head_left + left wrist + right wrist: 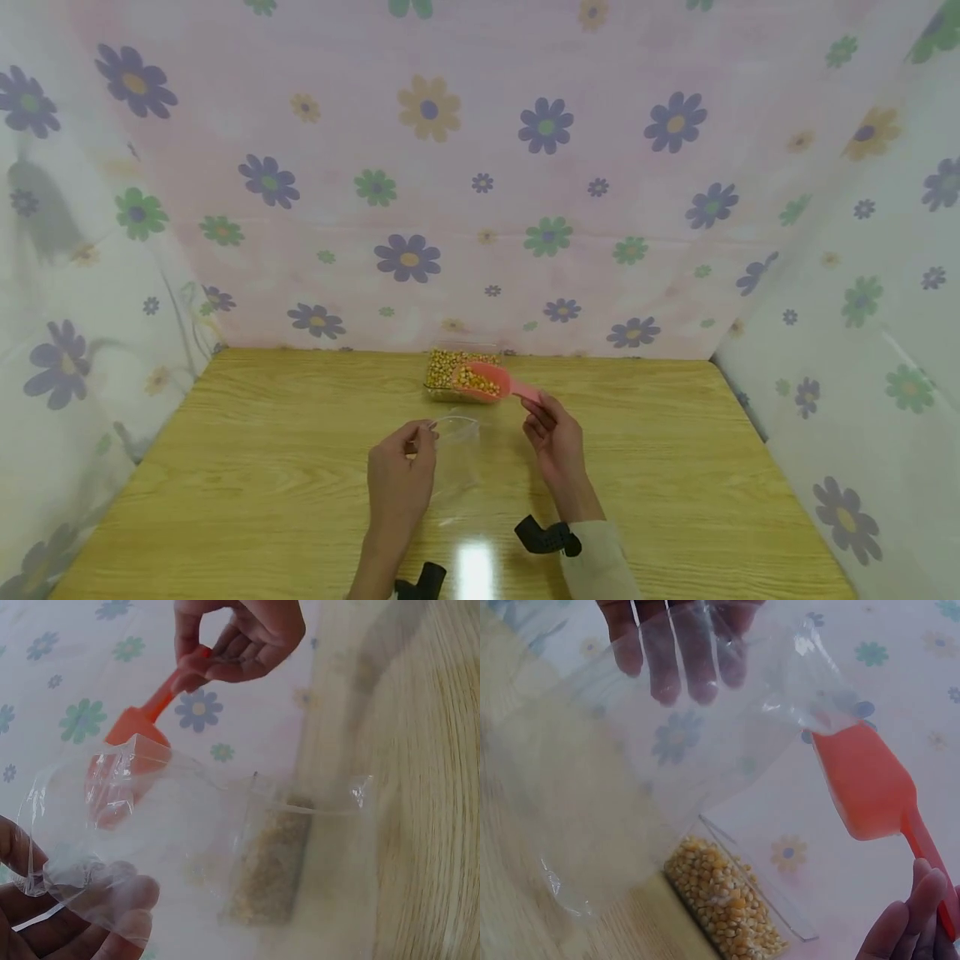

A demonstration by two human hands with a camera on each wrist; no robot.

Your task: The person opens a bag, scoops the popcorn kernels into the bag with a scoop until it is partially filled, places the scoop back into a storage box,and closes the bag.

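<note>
A clear plastic bag hangs with its mouth upward from my left hand, whose thumb and fingers pinch its rim. In the left wrist view, the fingers show through the film. My right hand grips the handle of a red scoop. Yellow corn kernels lie in the scoop's bowl. In the right wrist view the scoop's front edge overlaps the bag's mouth. Beyond the bag, a clear rectangular container holds more corn kernels; the scoop partly hides it in the head view.
The wood-grain table spreads out to both sides of the hands. A flower-patterned cloth rises behind the table's far edge, close to the container, and along both sides. Black wrist mounts sit on both wrists.
</note>
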